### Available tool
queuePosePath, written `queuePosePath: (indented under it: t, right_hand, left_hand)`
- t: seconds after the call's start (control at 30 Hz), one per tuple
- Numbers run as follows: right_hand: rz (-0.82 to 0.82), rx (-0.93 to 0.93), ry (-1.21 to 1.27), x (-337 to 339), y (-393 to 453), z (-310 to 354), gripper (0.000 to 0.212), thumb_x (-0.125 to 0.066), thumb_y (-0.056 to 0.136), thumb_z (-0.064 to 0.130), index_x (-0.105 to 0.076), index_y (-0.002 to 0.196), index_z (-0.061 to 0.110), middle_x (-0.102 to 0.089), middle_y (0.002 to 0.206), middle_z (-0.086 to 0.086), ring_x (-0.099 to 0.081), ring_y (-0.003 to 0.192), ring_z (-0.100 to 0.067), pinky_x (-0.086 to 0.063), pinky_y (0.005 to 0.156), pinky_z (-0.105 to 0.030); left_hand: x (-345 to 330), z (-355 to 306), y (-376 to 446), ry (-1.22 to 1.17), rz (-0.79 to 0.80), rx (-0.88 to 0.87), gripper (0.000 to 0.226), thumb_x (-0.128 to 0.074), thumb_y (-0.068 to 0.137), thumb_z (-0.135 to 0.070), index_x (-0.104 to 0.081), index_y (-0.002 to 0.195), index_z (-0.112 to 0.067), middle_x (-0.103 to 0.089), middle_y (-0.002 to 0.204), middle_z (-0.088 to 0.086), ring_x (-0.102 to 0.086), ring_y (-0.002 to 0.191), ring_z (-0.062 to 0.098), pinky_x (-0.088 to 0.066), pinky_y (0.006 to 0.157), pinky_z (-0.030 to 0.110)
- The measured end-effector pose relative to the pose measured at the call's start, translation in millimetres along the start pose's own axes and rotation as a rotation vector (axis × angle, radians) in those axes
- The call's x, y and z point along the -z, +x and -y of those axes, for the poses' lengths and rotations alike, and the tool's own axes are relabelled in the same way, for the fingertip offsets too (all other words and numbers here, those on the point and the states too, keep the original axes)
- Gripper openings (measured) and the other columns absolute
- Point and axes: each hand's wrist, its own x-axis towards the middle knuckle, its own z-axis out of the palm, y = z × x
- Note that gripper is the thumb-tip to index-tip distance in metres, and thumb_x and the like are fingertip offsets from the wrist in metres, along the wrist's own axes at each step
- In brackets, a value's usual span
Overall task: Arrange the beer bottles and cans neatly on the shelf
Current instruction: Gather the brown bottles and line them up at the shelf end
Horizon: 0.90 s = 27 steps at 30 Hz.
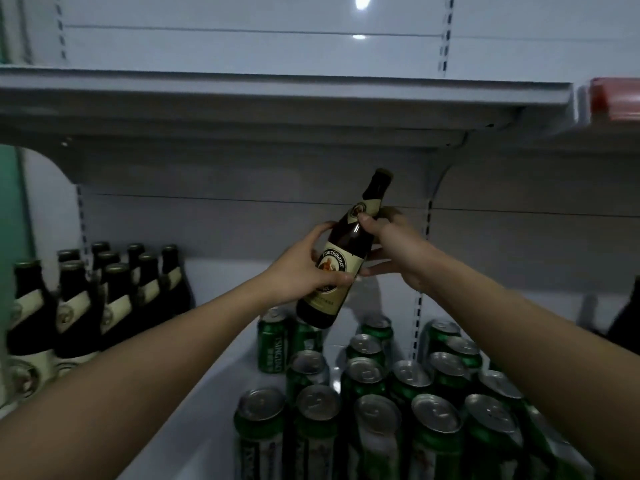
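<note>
Both hands hold one brown bottle [341, 258] up in the air, tilted, with its cap leaning to the right. The left hand [304, 268] wraps around the label. The right hand [398, 247] grips it near the neck. Green cans [367, 382] stand on the shelf [221, 358] below. More bottles [104, 292] stand in rows at the left. A dark shape at the far right may be another bottle.

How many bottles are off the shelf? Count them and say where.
1. The bottle hangs tilted above the cans, left hand gripping its label, right hand at its neck. Other bottles stand at the shelf's left; some may be hidden.
</note>
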Motion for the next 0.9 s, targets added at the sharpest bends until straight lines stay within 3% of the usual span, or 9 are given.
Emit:
queuePosePath:
  t: [0.07,0.13,0.37,0.47,0.53,0.6,0.67,0.8,0.9]
  right_hand:
    - [0.042,0.011,-0.001,-29.2,5.0,0.3,0.006,-0.053,0.102,0.034,-0.049,0.101,0.030,-0.066,0.106,-0.004,-0.070,0.086,-0.028,-0.062,0.060,-0.040]
    - [0.091,0.013,-0.006,-58.0,10.5,-0.6,0.012,-0.054,0.101,0.036,-0.047,0.108,0.028,-0.066,0.109,-0.006,-0.070,0.089,-0.029,-0.063,0.065,-0.044]
    - [0.226,0.033,-0.057,-141.8,28.5,-11.6,0.031,-0.052,0.102,0.034,-0.039,0.129,0.023,-0.066,0.106,-0.004,-0.069,0.092,-0.025,-0.061,0.069,-0.042]
    - [0.253,0.025,-0.105,-167.7,34.6,-21.9,0.034,-0.054,0.101,0.034,-0.038,0.130,0.024,-0.065,0.116,-0.009,-0.067,0.098,-0.028,-0.060,0.067,-0.041]
    - [0.276,0.008,-0.111,-181.3,37.1,-30.5,0.034,-0.055,0.101,0.033,-0.037,0.129,0.025,-0.064,0.116,-0.009,-0.066,0.097,-0.025,-0.060,0.070,-0.043]
    - [0.297,0.001,-0.137,-193.6,40.5,-38.8,0.036,-0.055,0.101,0.034,-0.037,0.131,0.025,-0.062,0.116,-0.008,-0.065,0.096,-0.023,-0.060,0.076,-0.046]
    - [0.303,0.004,-0.173,-205.6,45.0,-46.0,0.042,-0.056,0.101,0.033,-0.037,0.136,0.022,-0.061,0.121,-0.008,-0.063,0.100,-0.024,-0.058,0.079,-0.045]
    - [0.332,0.009,-0.188,-230.8,51.7,-58.8,0.040,-0.057,0.100,0.028,-0.039,0.136,0.019,-0.057,0.127,-0.006,-0.061,0.106,-0.024,-0.054,0.082,-0.042]
    - [0.348,0.003,-0.201,-246.5,53.7,-70.7,0.037,-0.057,0.100,0.027,-0.040,0.133,0.018,-0.056,0.124,-0.001,-0.060,0.110,-0.025,-0.054,0.092,-0.049]
  left_hand:
    - [19.9,15.2,-13.9,0.007,-0.059,0.051,0.093,-0.088,0.072,-0.023,-0.031,0.143,-0.039,-0.070,0.091,-0.003,-0.072,0.075,0.006,-0.055,0.062,0.019]
    - [39.1,29.8,-28.1,0.019,-0.126,0.104,0.092,-0.089,0.070,-0.026,-0.031,0.141,-0.038,-0.070,0.096,-0.002,-0.072,0.076,0.006,-0.054,0.061,0.017]
    - [68.3,77.6,-70.0,-0.071,-0.420,0.201,0.068,-0.087,0.073,-0.019,-0.043,0.125,-0.022,-0.061,0.115,-0.001,-0.065,0.100,0.013,-0.058,0.085,0.037]
    - [62.9,97.2,-84.5,-0.102,-0.541,0.195,0.055,-0.077,0.084,-0.013,-0.047,0.130,-0.018,-0.057,0.124,0.000,-0.059,0.101,0.002,-0.055,0.082,0.023]
    - [56.9,114.2,-97.5,-0.083,-0.601,0.194,0.048,-0.069,0.090,-0.011,-0.050,0.134,-0.018,-0.051,0.130,0.002,-0.056,0.111,0.008,-0.053,0.091,0.027]
    - [48.6,132.0,-111.2,-0.062,-0.631,0.210,0.043,-0.062,0.095,-0.013,-0.051,0.136,-0.019,-0.046,0.132,0.000,-0.051,0.122,0.015,-0.047,0.105,0.039]
    - [39.3,147.0,-120.3,-0.044,-0.613,0.210,0.046,-0.058,0.098,-0.013,-0.048,0.142,-0.020,-0.044,0.134,-0.002,-0.048,0.128,0.015,-0.042,0.110,0.042]
    - [30.7,166.8,-127.4,-0.058,-0.603,0.223,0.049,-0.054,0.101,-0.019,-0.037,0.146,-0.029,-0.036,0.137,-0.011,-0.042,0.131,0.010,-0.037,0.104,0.025]
    - [28.3,178.6,-131.8,-0.038,-0.625,0.289,0.055,-0.051,0.101,-0.016,-0.031,0.153,-0.020,-0.029,0.133,-0.005,-0.040,0.129,0.017,-0.034,0.103,0.023]
